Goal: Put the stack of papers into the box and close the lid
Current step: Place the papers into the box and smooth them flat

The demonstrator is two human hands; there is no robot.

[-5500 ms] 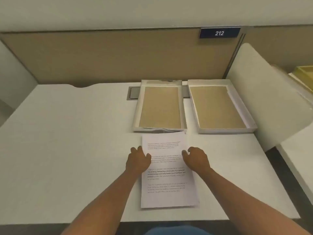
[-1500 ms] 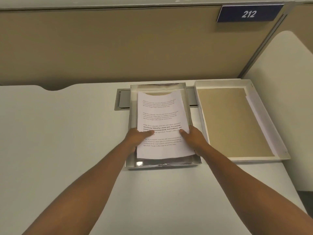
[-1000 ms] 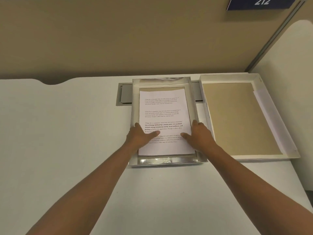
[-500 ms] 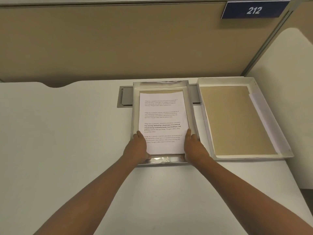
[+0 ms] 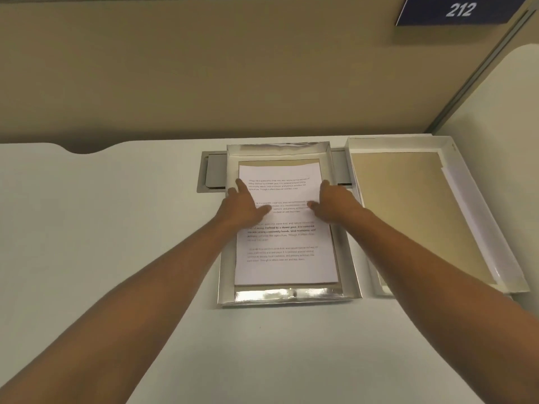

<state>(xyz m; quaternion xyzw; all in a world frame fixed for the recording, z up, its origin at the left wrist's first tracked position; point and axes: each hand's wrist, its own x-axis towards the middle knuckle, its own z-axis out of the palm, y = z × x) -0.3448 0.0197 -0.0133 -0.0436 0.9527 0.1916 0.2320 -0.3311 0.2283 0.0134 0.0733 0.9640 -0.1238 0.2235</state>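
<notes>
**White papers lay in box, lid off to the right**

White printed papers (image 5: 284, 243) lay flat inside the silver-walled box (image 5: 287, 295), under both hands, with a strip of brown box floor showing beyond their far edge. Left hand (image 5: 243, 207) rested palm down on the papers' left margin, fingers spread, index finger stretched toward the far left corner, thumb angled inward across the text. Right hand (image 5: 334, 204) rested likewise on the right margin, flat and open, index finger reaching forward along the edge, thumb pointing inward toward the left thumb. Neither hand pinched anything; both pressed on the sheet. Thumbs were near each other, not touching.

Lid (image 5: 437, 217) lay just right of the right hand, upturned, white walls up, brown inside showing, close beside the box. Both sat on a pale desk (image 5: 102, 243). Grey cable hatch (image 5: 214, 173) showed beyond the left hand, partly under the box. Beige partition (image 5: 204, 68) stood behind, a blue "212" sign (image 5: 460, 10) up right.
</notes>
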